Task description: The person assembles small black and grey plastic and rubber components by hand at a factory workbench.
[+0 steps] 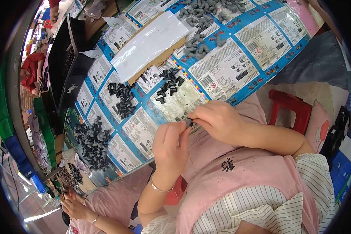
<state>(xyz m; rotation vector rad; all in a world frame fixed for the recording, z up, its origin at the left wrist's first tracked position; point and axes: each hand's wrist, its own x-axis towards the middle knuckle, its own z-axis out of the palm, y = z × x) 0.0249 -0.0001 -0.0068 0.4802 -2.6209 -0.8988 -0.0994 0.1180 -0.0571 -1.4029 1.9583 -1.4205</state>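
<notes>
Close to the table's near edge, both my hands meet over one small grey-and-black plastic piece (189,122). My left hand (171,142) pinches it between thumb and fingertips. From the other side, my right hand (216,120) closes thumb and forefinger on its dark end; the fingers hide most of its shape. Just beyond lies a small group of black plastic parts (170,82). A second black group (122,99) is left of that. Grey curved plastic parts (199,47) are scattered farther off, and a heap of grey-and-black pieces (91,142) lies at the left.
Printed card sheets cover the table (226,70). A white sheet on cardboard (150,45) lies in the middle. Two white dropper bottles, one here (91,53), stand near a black bin (68,64). A red stool (288,111) is at right; a co-worker's hand (75,206) at lower left.
</notes>
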